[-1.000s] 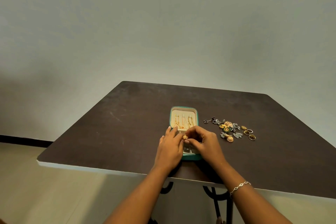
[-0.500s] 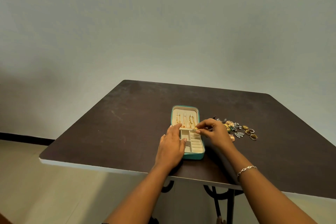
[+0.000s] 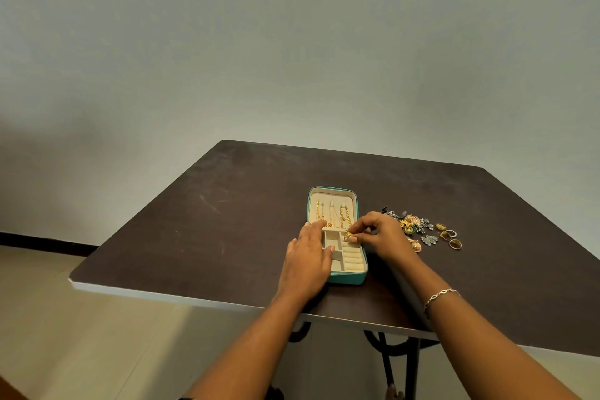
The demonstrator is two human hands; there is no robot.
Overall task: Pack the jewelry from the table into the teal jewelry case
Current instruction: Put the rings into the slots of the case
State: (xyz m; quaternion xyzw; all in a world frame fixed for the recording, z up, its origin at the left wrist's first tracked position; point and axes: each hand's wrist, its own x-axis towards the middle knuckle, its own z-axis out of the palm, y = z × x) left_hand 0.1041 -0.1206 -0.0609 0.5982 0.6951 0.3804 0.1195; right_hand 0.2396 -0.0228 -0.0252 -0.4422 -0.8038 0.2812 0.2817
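While the teal jewelry case [image 3: 337, 237] lies open on the table [image 3: 194, 221] | left hand [image 3: 305, 265] flat, fingers together, on its left edge | right hand [image 3: 380, 235] pinching a gold earring [image 3: 348, 235] over the tray's upper right compartment | loose jewelry [image 3: 422, 230] just right of the case.

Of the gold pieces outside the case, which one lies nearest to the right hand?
The round gold earring just right of the right hand, nearly touching it. The gold rings lie farther right, and the mixed cluster sits behind it.
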